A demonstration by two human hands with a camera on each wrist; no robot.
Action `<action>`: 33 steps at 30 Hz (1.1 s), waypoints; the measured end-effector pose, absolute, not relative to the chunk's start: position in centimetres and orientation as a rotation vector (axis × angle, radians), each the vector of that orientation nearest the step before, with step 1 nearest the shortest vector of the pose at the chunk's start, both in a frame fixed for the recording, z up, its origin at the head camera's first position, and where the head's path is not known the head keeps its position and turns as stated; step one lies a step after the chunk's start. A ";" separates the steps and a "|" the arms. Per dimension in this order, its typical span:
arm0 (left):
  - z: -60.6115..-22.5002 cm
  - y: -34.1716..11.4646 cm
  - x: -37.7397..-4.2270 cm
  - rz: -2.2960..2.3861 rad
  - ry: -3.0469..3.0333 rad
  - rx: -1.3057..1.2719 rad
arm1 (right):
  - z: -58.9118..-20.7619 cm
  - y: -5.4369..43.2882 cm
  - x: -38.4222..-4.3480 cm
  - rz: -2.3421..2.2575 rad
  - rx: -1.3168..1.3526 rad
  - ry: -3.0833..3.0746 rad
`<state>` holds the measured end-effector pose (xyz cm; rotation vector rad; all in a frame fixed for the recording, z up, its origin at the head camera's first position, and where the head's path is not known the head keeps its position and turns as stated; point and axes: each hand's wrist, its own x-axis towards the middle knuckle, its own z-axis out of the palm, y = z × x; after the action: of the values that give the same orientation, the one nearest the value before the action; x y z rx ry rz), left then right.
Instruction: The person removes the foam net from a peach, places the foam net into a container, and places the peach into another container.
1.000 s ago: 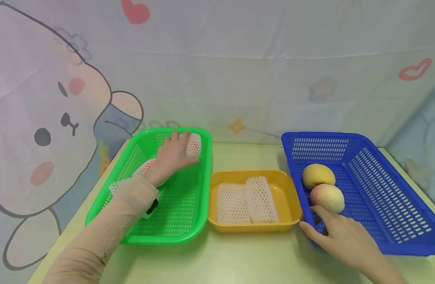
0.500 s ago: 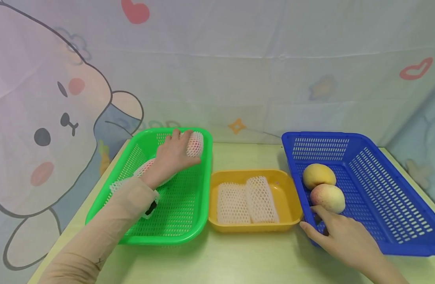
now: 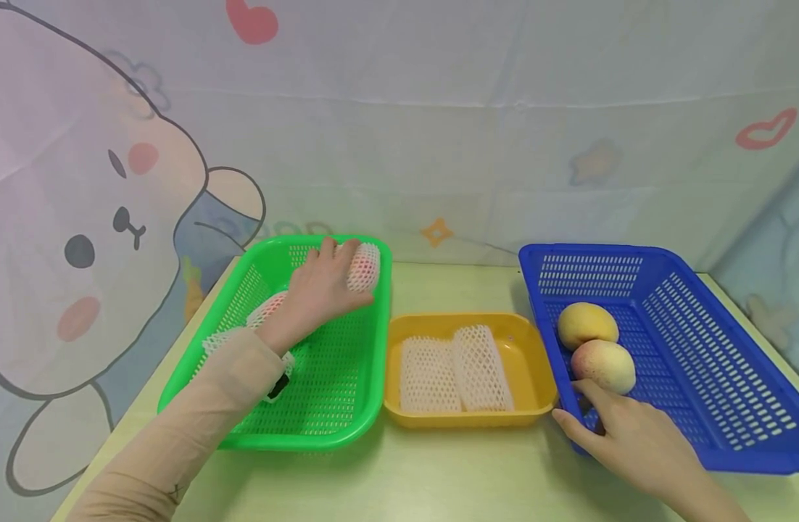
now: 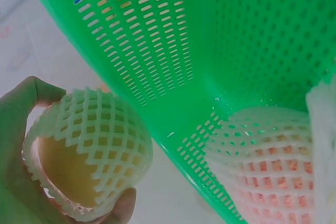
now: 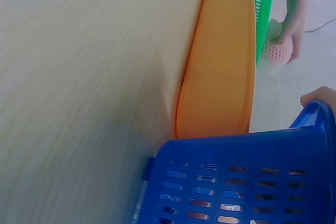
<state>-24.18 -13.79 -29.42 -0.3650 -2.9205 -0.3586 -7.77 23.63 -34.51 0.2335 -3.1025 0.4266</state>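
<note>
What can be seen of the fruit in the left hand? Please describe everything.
The fruit looks rounded, wrapped in a white, foam-like net sleeve. Pale yellow skin shows at the sleeve's open end; pinkish red shows through the mesh on another side. The left hand grips it around the sleeve, near the far right corner of the green basket. I cannot tell whether it touches the rim.

Left hand: gripped with curved fingers; sleeved arm stretched forward. Right hand: gripped lower down, thumb apart.
</note>
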 end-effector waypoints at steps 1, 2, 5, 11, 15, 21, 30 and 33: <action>-29.4 -13.8 -24.1 -0.359 -2.921 -0.364 | -34.5 23.6 -7.8 0.428 0.231 -3.101; -29.3 -13.7 -24.0 -0.358 -2.921 -0.364 | -34.5 23.6 -7.8 0.429 0.228 -3.102; -29.2 -13.6 -23.8 -0.365 -2.920 -0.371 | -34.5 23.6 -7.8 0.431 0.235 -3.097; -28.9 -13.3 -23.2 -0.353 -2.916 -0.396 | -34.6 23.7 -7.8 0.426 0.242 -3.091; -28.8 -13.1 -22.8 -0.332 -2.904 -0.414 | -34.5 23.7 -7.8 0.424 0.242 -3.091; -28.8 -12.9 -22.5 -0.318 -2.891 -0.426 | -34.4 23.6 -7.7 0.411 0.236 -3.083; -28.7 -12.7 -22.1 -0.295 -2.881 -0.455 | -34.3 23.6 -7.7 0.410 0.236 -3.086; -28.7 -12.6 -22.0 -0.288 -2.873 -0.465 | -34.3 23.6 -7.7 0.415 0.240 -3.091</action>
<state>-21.99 -12.58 -28.69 -0.4649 -2.8729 -0.2879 -7.66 23.60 -34.34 0.2399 -3.0906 0.4154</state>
